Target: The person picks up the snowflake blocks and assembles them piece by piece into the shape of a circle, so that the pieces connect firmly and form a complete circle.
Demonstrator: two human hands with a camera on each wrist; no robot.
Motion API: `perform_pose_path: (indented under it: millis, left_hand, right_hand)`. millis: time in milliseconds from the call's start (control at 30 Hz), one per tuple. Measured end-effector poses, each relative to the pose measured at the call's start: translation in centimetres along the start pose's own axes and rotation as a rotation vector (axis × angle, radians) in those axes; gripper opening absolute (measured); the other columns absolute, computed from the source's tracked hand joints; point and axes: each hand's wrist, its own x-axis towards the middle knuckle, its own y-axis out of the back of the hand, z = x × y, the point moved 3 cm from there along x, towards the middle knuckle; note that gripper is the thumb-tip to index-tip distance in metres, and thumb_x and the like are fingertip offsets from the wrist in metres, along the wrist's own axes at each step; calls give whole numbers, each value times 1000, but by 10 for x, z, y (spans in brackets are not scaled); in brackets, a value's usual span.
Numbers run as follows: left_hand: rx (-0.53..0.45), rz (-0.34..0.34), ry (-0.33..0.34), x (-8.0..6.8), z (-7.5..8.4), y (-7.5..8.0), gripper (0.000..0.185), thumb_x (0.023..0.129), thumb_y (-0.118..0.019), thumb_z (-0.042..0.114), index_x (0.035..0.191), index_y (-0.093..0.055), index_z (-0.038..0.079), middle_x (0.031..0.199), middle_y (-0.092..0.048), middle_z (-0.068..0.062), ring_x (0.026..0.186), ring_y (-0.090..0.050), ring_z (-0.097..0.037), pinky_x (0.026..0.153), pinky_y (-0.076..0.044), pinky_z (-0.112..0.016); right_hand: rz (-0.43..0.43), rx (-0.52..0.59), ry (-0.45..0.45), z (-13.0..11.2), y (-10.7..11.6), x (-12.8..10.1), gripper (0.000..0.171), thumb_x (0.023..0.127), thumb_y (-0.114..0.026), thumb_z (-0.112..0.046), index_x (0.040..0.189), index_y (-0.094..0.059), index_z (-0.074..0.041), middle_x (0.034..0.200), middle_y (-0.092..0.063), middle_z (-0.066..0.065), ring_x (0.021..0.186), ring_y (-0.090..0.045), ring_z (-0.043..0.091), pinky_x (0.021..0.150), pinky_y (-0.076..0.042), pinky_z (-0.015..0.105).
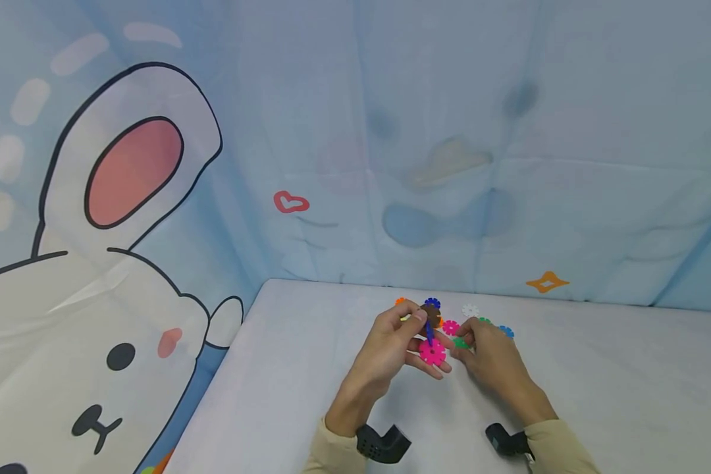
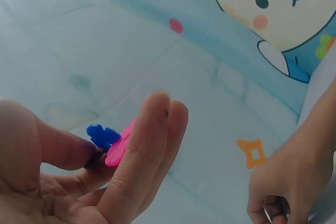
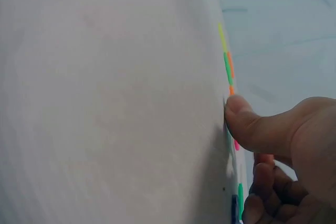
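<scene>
My left hand (image 1: 385, 345) is raised above the table, its thumb and fingers pinching a small set of joined plastic snowflake discs. A brown disc (image 1: 431, 315), a blue disc (image 1: 429, 333) seen nearly edge-on and a pink disc (image 1: 432, 352) make up the set. In the left wrist view the blue disc (image 2: 103, 136) meets the pink disc (image 2: 119, 146) beside my fingers. My right hand (image 1: 494, 359) is down at the tabletop, thumb and fingertips around a green disc (image 1: 461, 342). Whether they grip it is hidden.
More loose discs lie on the white table (image 1: 284, 368) near its back edge: a dark blue disc (image 1: 432, 303), a pink disc (image 1: 450, 327), a white disc (image 1: 471, 309) and a light blue disc (image 1: 506, 331). A printed cloth (image 1: 332, 243) hangs behind.
</scene>
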Motion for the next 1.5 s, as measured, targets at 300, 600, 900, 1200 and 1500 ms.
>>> perform_pose_path:
  millis: [300,600,900,1200,1500]
  left_hand:
    - [-9,-25,-22,1,0,0,33,114,-48,26,114,-58,-5,109,-71,-41,73,-80,-39,65,-67,-43]
    - [-3,-31,-4,1,0,-4,31,113,-51,29,110,-60,-1,107,-75,-33,79,-77,-52,64,-67,-42]
    - [-31,-22,12,0,0,-9,32,112,-53,30,114,-64,-1,104,-76,-32,76,-78,-48,59,-66,-36]
    - [-124,-75,44,0,-1,-12,31,112,-54,28,113,-64,-1,100,-77,-28,62,-77,-18,56,-64,-30]
    - [-160,-106,76,-1,-3,-13,27,112,-52,25,112,-65,1,88,-78,-6,63,-77,-20,52,-62,-29]
  right_hand:
    - [143,115,176,-13,27,-2,12,86,-88,-8,91,-77,-9,80,-69,-2,71,-58,10,62,-51,24]
    - [336,387,265,-61,80,-18,7,104,-64,-1,109,-68,-1,93,-71,5,79,-67,0,75,-56,8]
    - [381,401,348,-81,99,-30,12,102,-63,5,105,-69,-5,84,-68,-4,73,-62,2,61,-50,15]
    - [396,359,413,-87,102,-32,17,97,-67,10,103,-70,-5,87,-69,-3,73,-60,4,61,-50,13]
    - [421,333,457,-90,102,-33,23,89,-72,17,96,-68,-4,87,-71,-2,70,-60,3,72,-52,7]
